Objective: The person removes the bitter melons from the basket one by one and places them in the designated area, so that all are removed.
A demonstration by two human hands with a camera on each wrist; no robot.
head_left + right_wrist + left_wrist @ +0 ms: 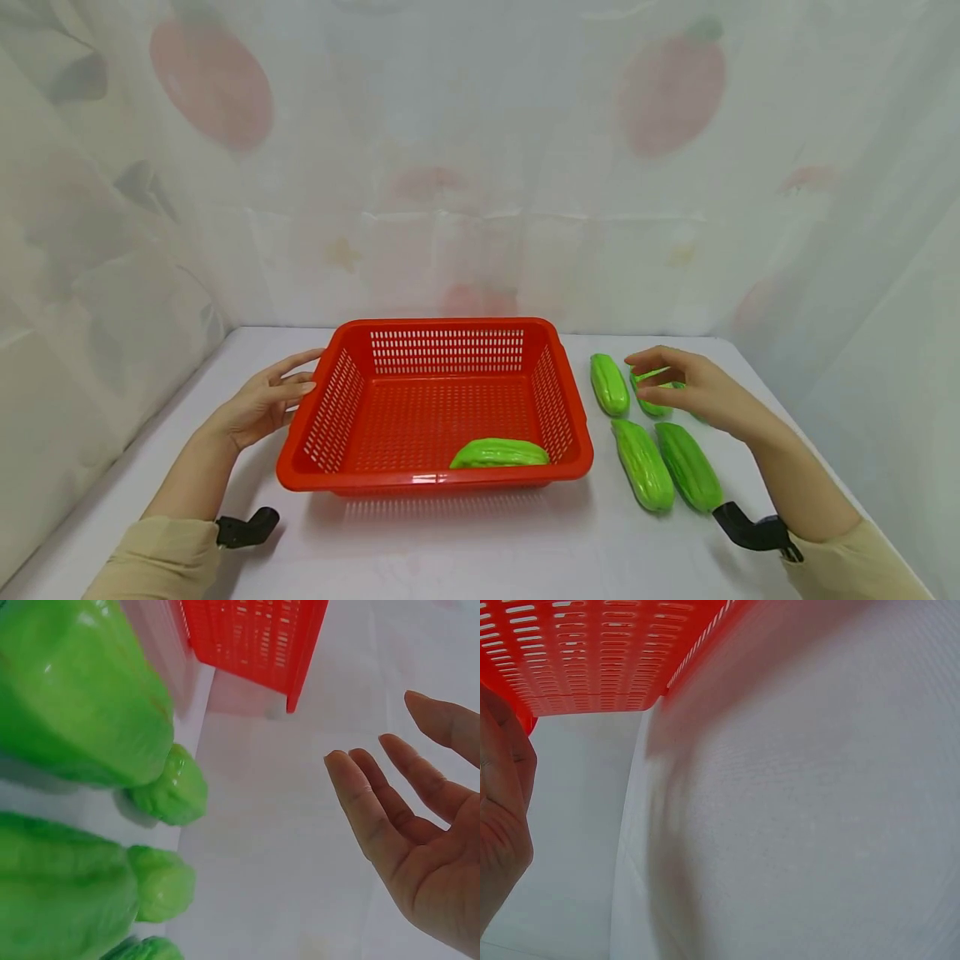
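Note:
A red plastic basket point(435, 477) with slotted walls sits in the middle of the table, and a green ribbed gourd point(499, 452) lies inside along its near wall. My left hand point(262, 400) is at the basket's left rim, fingers loosely extended against it; the left wrist view shows that hand point(506, 795) beside the slotted wall. To the right of the basket, my right hand point(693, 383) hovers above more gourds point(643, 465), fingers apart and slightly bent, holding nothing. It partly hides the far gourds. In the right wrist view, its fingers point(360, 802) are spread with nothing between them.
Several green gourds lie on the white table point(420, 550) right of the basket, including one point(610, 385) close to its right wall. A pale curtain point(465, 167) with fruit prints hangs behind the table and along both sides.

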